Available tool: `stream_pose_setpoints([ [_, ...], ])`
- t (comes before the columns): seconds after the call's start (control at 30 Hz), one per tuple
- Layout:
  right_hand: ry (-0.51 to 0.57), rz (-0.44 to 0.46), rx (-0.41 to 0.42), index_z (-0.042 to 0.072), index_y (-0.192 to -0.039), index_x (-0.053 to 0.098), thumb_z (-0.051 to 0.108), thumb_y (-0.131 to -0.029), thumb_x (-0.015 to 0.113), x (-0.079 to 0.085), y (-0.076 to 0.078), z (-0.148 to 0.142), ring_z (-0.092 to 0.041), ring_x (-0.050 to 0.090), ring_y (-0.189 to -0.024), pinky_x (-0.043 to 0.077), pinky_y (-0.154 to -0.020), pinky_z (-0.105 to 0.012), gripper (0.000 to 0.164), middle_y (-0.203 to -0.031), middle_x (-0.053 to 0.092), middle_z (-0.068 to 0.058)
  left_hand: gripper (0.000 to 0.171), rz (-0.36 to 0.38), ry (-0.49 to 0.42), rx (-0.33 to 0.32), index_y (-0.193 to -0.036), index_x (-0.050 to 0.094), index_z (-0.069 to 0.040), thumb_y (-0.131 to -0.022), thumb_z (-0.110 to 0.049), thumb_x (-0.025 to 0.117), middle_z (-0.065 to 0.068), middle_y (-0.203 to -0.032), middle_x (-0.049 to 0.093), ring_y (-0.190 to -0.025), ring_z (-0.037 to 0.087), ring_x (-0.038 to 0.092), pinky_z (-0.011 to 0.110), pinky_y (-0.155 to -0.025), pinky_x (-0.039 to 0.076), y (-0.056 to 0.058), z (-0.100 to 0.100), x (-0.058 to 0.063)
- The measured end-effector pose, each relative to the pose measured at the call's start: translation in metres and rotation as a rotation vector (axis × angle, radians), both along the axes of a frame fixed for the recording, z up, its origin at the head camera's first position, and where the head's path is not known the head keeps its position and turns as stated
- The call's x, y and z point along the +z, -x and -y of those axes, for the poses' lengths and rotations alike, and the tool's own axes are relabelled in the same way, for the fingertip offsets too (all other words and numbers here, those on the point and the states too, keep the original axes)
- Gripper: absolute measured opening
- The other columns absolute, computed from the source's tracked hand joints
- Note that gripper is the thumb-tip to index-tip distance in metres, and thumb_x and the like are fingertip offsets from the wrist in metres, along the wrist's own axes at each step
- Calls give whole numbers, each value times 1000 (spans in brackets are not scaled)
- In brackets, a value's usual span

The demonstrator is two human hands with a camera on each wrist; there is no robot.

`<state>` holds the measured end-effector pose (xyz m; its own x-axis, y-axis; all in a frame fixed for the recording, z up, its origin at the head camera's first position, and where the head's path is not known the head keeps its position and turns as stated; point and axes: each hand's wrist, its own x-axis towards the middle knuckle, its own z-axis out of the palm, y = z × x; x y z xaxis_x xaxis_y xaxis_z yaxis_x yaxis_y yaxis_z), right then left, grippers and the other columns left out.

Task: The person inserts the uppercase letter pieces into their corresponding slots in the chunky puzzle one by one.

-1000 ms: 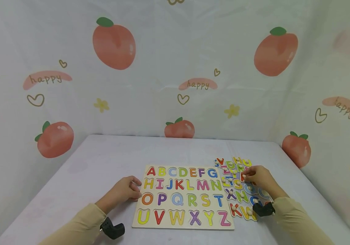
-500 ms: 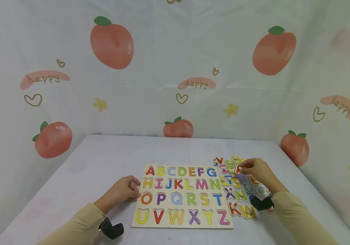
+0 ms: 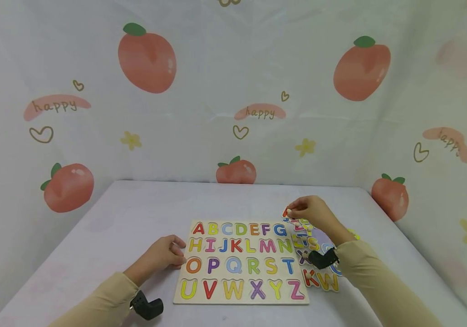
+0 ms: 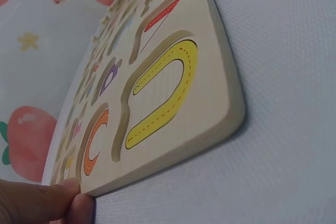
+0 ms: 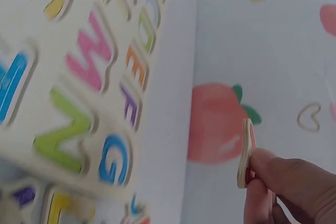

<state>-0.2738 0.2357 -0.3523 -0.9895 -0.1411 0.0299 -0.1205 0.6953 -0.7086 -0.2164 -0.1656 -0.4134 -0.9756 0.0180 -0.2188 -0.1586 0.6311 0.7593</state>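
Note:
A wooden alphabet puzzle board (image 3: 241,300) lies flat on the table, with coloured letters printed in its recesses. At its left edge, my left hand (image 3: 164,252) grips the board; in the left wrist view the thumb (image 4: 68,184) and a finger meet at the edge. My right hand (image 3: 312,212) pinches a red wooden letter piece (image 3: 285,213) above the far right corner. Seen edge-on in the right wrist view, the letter piece (image 5: 245,156) is tilted up between thumb and fingertips, so its letter is hard to read. Behind that hand and forearm, some loose letters are hidden.
Loose knobbed letter pieces crowd the board's right side, among them a red K (image 3: 311,278) and a yellow W (image 3: 328,281). White cloth covers the table (image 3: 151,200). A printed curtain (image 3: 200,91) hangs behind. Each wrist carries a black camera (image 3: 147,306).
My right hand has lifted the red letter piece from among the loose pieces and carried it left and away from me. The left hand stays at the board's edge.

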Motion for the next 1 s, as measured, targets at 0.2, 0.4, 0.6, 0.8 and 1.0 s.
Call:
stream_pose_setpoints([
  [0.2, 77, 1, 61, 5, -97, 71, 17, -88, 71, 4, 2, 38, -30, 68, -88, 54, -85, -45, 15, -87, 72, -5, 38, -12, -15, -6, -110, 58, 3, -77, -1, 77, 8, -80, 60, -67, 15, 57, 27, -62, 54, 1, 1, -4],
  [0.4, 111, -10, 114, 6, -93, 72, 15, -86, 73, 4, 4, 77, -23, 68, -80, 55, -82, -44, 12, -82, 72, -3, 37, -7, -21, -7, -111, 58, 3, -78, -1, 76, 8, -80, 59, -67, 15, 57, 27, -62, 54, 0, 2, -3],
  [0.6, 153, 13, 146, 7, -92, 73, 16, -84, 75, -2, 5, 112, -28, 71, -86, 55, -81, -44, 12, -81, 72, -2, 37, -7, -17, -8, -110, 59, 2, -78, -1, 76, 7, -80, 60, -67, 15, 57, 27, -61, 53, -1, 2, -2],
  [0.8, 178, 21, 177, 6, -91, 73, 15, -84, 75, -10, 8, 143, -25, 71, -83, 55, -79, -41, 11, -80, 72, -3, 36, -8, -29, -8, -110, 58, 3, -78, -1, 76, 8, -80, 60, -66, 15, 58, 27, -61, 53, 0, 3, -3],
  [1.0, 174, 63, 167, 8, -90, 73, 15, -84, 75, -23, 8, 171, -19, 68, -77, 54, -77, -34, 10, -80, 71, -1, 38, -3, -37, 3, -110, 58, 3, -78, -2, 77, 8, -80, 60, -66, 15, 58, 26, -62, 54, 0, 3, -3],
])
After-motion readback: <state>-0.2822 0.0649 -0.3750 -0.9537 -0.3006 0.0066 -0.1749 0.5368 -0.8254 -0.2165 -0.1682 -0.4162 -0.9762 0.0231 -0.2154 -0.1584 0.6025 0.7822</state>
